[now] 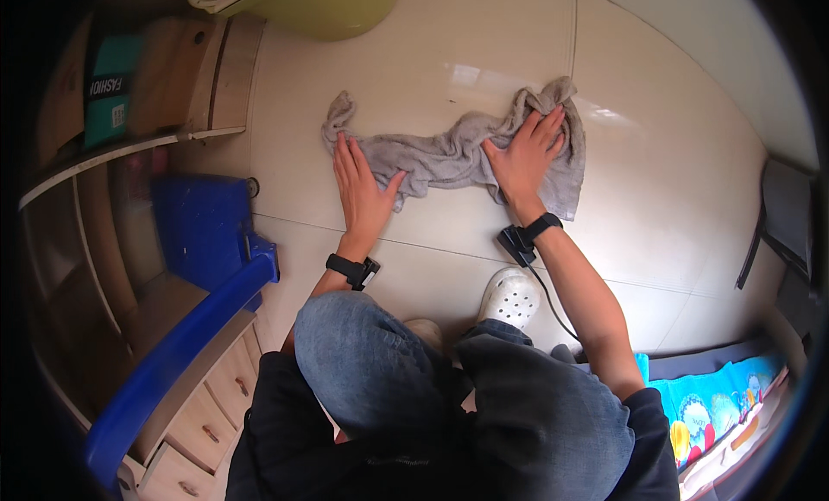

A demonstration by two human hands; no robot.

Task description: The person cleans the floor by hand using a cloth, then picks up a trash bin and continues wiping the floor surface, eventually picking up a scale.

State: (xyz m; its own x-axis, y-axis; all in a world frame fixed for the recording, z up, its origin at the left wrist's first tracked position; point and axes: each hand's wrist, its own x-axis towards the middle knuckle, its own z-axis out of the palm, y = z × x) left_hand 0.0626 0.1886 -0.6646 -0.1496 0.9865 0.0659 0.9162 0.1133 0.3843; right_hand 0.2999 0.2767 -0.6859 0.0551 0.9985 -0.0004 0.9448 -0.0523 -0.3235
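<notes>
A crumpled grey cloth [432, 158] lies stretched from left to right across the pale tiled floor [414, 69]. At its left end, my left hand [360, 189] presses down with the fingers straight and the thumb held apart. My right hand [528, 160] rests on the bunched right end, fingers spread over the folds. Both palms are down and neither hand grips the cloth. Part of the cloth at the right fans out flat beside my wrist. Each wrist wears a black strap with a small device.
A yellow-green tub [337, 9] stands at the far edge. On the left are wooden shelves [129, 151], a blue metal frame [203, 229] and small wooden drawers [203, 428]. My white clog [509, 296] is close behind the cloth. A bright turquoise printed fabric [717, 397] lies at the lower right.
</notes>
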